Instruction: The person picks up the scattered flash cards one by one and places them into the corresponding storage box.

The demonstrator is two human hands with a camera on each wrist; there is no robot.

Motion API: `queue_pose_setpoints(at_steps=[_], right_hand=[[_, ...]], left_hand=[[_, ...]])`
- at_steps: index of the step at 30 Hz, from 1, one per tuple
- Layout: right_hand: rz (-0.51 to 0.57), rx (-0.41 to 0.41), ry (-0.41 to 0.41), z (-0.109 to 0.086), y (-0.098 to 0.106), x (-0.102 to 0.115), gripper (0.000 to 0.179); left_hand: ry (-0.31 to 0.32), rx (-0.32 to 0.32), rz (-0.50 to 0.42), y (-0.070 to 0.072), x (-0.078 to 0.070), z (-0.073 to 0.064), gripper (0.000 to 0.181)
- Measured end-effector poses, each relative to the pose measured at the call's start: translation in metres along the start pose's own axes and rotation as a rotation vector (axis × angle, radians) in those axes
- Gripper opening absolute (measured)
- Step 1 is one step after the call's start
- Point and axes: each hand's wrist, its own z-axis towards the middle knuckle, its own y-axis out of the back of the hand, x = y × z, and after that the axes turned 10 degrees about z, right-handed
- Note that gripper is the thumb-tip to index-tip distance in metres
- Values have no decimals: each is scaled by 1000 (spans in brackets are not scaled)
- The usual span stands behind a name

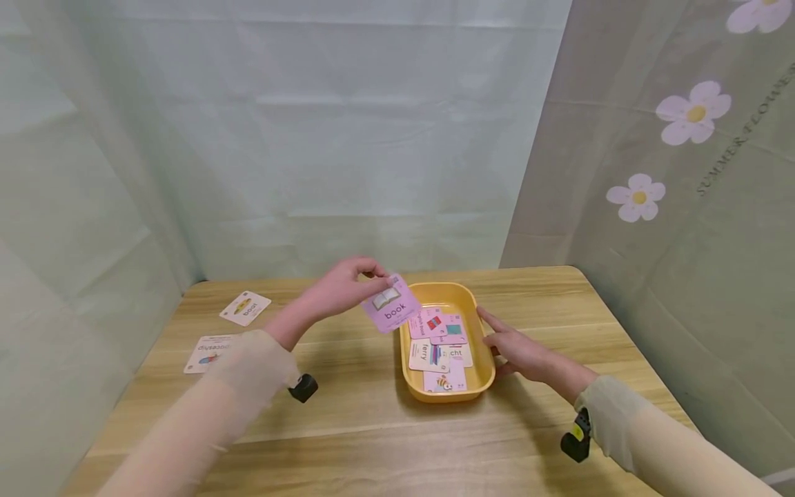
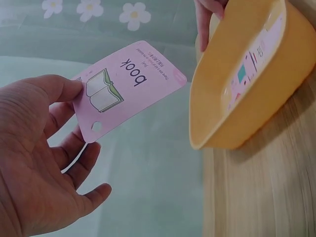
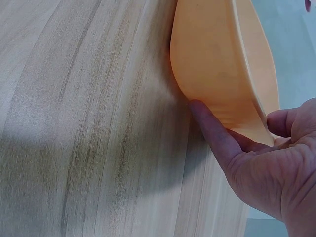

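Note:
Between thumb and index finger, my left hand (image 1: 348, 284) pinches a pink card (image 1: 391, 304) by its edge; the card is printed "book" with an open book. It is held tilted above the table, overlapping the left rim of a yellow tray (image 1: 413, 388) in the head view. The left hand's other fingers (image 2: 84, 163) spread loosely below the card. My right hand (image 1: 520, 351) holds the tray's right side, thumb at the rim and a finger along the outer wall (image 3: 212, 64). Inside the tray lie several cards, among them a "ferry" card (image 1: 428, 355) and an "English book" card (image 1: 427, 322).
Two white cards lie on the wooden table (image 1: 348, 442) at the left: a "boat" card (image 1: 245, 308) at the back and a "spaceship" card (image 1: 208, 353), partly behind the left sleeve. Pale curtains (image 1: 348, 138) hang behind and along both sides of the table.

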Motion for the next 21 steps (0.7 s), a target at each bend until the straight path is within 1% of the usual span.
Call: queue_pose_setpoints(at_steps=[4, 9, 15, 21], right_hand=[[7, 18, 9, 0, 1, -1, 73], [16, 32, 16, -1, 1, 0, 73], [16, 34, 23, -2, 1, 0, 73], [19, 31, 23, -2, 1, 0, 72]], left_hand=[[-25, 10, 8, -4, -7, 3, 20], [-29, 32, 21, -9, -16, 6, 23], [-57, 57, 37, -18, -23, 14, 24], [-64, 86, 62, -28, -30, 21, 21]])
